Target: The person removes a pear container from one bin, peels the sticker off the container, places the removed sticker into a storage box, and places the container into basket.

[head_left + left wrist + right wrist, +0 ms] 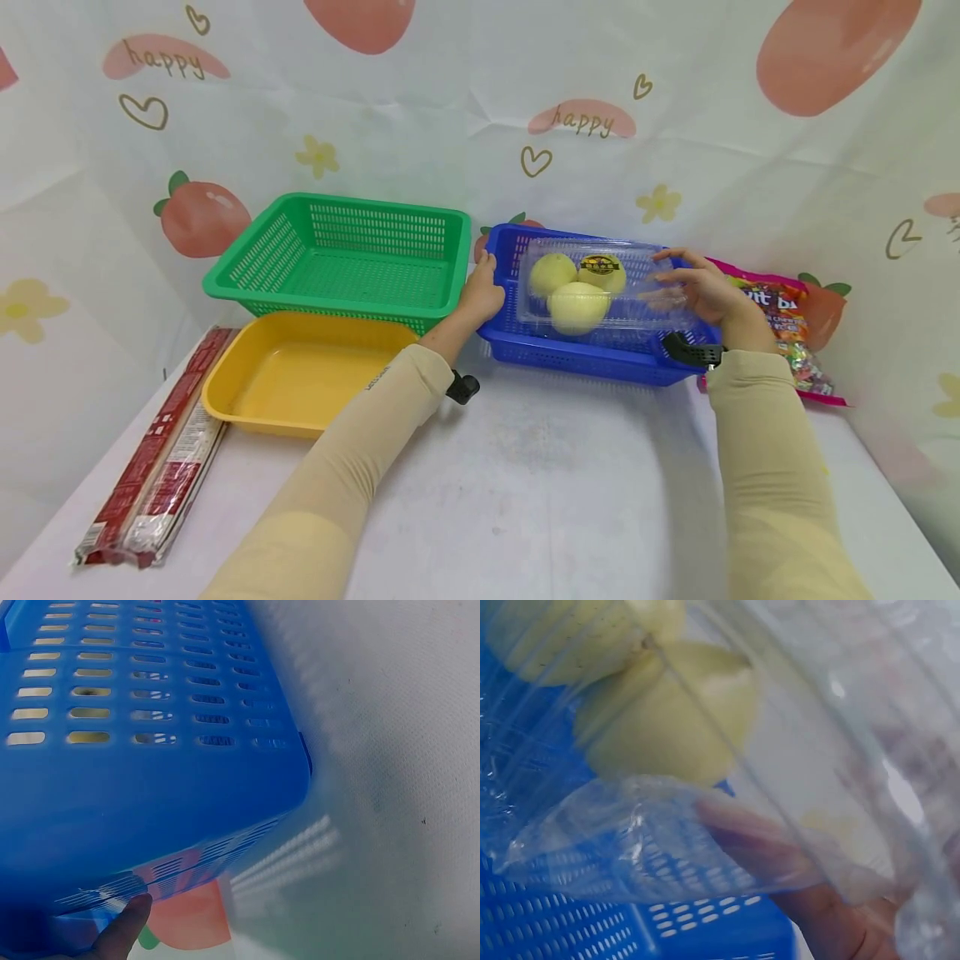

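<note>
A clear plastic fruit box [633, 292] is tilted over the blue basket [592, 357]. Inside it are pale yellow pears [579, 307], bunched toward its left end. My right hand [705, 290] holds the right end of the box, fingers above and thumb seen through the plastic. At the basket's left rim is my left hand [482, 292], gripping the edge. In the left wrist view one of its fingers [124, 930] touches the blue plastic; the others are mostly hidden. The right wrist view shows pears [671, 712] through the clear wall.
Left of the blue basket stands a green basket [367, 275], with a yellow tray [300, 375] before it. Long red-and-clear packets [161, 450] lie at the table's left side. Behind my right hand leans a bright candy bag [787, 325]. A patterned cloth backs the table.
</note>
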Available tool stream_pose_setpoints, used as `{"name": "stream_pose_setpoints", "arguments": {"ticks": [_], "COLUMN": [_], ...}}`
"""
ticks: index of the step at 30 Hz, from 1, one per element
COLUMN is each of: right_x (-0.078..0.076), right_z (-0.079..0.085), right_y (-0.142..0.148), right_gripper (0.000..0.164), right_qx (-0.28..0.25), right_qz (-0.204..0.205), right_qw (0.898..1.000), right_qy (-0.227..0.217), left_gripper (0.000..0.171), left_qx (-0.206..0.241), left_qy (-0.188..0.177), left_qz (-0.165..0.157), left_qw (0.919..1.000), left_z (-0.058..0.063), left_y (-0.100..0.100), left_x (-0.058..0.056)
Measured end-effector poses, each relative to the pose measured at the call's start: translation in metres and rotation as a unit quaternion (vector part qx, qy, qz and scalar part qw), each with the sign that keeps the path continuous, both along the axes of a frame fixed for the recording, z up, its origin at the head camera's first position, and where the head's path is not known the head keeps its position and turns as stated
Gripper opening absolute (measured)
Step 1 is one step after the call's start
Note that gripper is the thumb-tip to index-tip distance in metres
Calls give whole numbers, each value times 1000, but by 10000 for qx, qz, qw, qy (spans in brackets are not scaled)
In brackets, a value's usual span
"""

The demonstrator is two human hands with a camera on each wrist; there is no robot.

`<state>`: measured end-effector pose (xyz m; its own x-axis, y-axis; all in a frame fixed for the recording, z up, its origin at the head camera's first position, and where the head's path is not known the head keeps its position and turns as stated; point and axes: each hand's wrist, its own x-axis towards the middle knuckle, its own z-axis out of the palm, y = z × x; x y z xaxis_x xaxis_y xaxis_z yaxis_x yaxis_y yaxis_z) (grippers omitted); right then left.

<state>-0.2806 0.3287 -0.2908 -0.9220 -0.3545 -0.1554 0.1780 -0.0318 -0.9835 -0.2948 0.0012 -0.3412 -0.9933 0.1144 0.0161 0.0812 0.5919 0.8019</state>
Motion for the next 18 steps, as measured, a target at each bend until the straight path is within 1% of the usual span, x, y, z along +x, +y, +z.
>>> {"name": "stream_pose_setpoints", "arguments": {"ticks": [6,9,14,16,18], "right_x": [7,9,15,18,21], "right_z": [5,6,9,10,10], "right_y": [5,5,3,2,2], "right_gripper": [23,23,22,22,22], "right_qx": [-227,-281,-30,106,28], "right_qz": [-210,-308,-684,-825,-823], "right_qw": [9995,9991,9976,9965,9966], "right_qy": [44,89,45,30,39], "left_gripper": [63,63,62,59,54], "left_qx": [7,136,186,162,233], "left_qy": [-4,-22,0,53,50], "left_qz": [-1,-13,-37,-84,-155], "left_qw": [10000,9999,9998,9998,9996], "left_z": [0,0,2,5,11], "left_y": [1,0,-1,-1,0], "left_x": [0,-1,-2,-1,1]}}
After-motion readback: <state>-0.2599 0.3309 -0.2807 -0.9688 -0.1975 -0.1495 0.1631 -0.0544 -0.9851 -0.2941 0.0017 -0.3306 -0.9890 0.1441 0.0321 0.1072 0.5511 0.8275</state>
